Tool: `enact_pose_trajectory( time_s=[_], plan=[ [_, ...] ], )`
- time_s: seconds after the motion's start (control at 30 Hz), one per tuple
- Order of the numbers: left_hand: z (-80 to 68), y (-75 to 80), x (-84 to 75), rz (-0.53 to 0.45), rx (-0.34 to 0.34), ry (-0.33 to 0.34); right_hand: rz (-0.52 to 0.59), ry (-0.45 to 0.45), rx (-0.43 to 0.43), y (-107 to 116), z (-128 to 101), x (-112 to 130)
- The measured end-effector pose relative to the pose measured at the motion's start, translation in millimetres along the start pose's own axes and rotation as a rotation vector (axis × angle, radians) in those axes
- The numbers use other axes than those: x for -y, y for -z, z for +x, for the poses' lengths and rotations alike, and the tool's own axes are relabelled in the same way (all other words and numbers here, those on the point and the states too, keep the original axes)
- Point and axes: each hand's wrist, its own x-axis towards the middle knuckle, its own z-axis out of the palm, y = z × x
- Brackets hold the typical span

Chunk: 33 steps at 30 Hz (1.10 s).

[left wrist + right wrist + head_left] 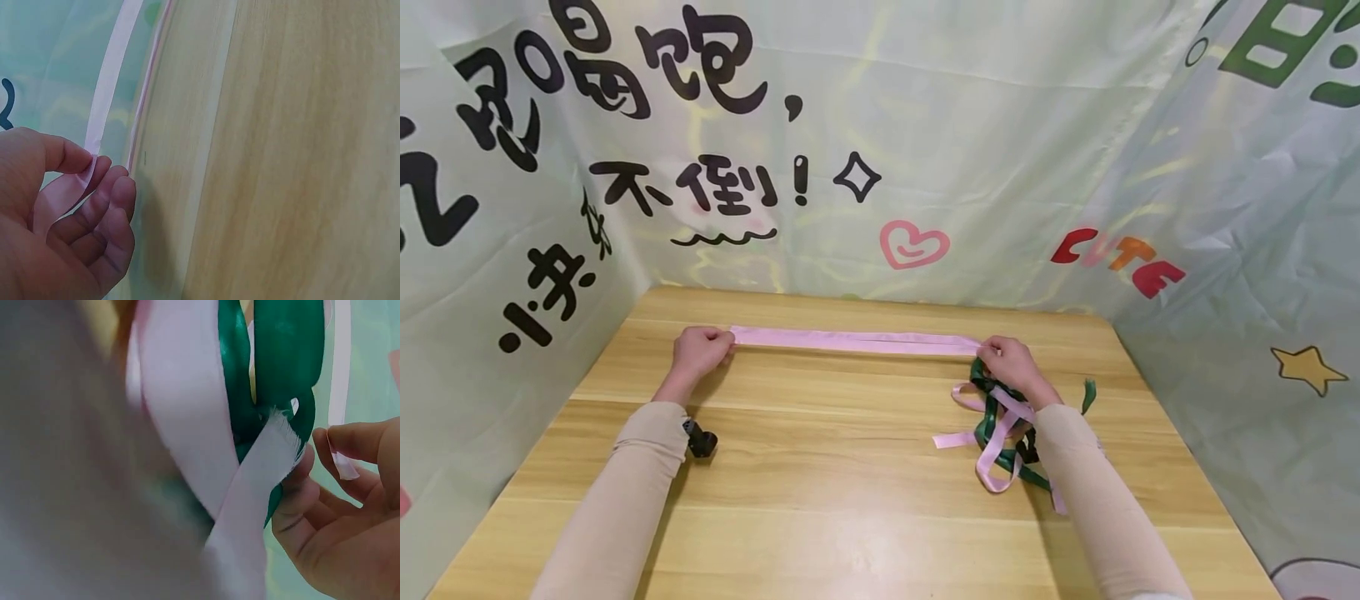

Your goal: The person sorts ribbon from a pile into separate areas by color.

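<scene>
A pink ribbon (pixel 850 340) stretches sideways between both hands, in two strands lying close together. At its left end, my left hand (pixel 700 350) pinches it between thumb and index finger. The left wrist view shows the ribbon (pixel 111 81) curving through the palm, with a second strand beyond the fingers. My right hand (pixel 1011 365) pinches the other end; in the right wrist view a short ribbon tip (pixel 344 467) sticks out below the thumb. Its remaining fingers curl against a green ribbon (pixel 287 350). Below that hand is a tangle of green and pink ribbons (pixel 998 442), partly hidden by the forearm.
A light wooden table (pixel 820 517) lies under the hands. Printed cloth (pixel 970 125) walls its back and both sides. On the left wrist sits a small black device (pixel 702 439). A green ribbon end (pixel 1088 396) shows right of the right wrist.
</scene>
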Motion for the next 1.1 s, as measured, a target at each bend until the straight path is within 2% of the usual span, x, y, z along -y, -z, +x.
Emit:
enact_pose_trajectory(
  time_s=[0.37, 0.7, 1.0, 1.1],
  plan=[
    [8.8, -7.8, -1.6, 0.012, 0.022, 0.018, -0.021, -0.033, -0.039, 4.0, 4.9, -8.1],
    [8.7, -12.7, -6.5, 0.107, -0.007, -0.01, -0.032, -0.076, -0.098, 6.1, 9.1, -16.9],
    [11.0, -14.7, -6.3, 0.148, -0.019, -0.02, -0.05, 0.0, -0.145, 2.4, 12.2, -26.8],
    [12.1, -14.1, -5.3, 0.162, -0.02, -0.021, -0.049, -0.014, -0.133, 3.0, 12.3, -27.4]
  ],
)
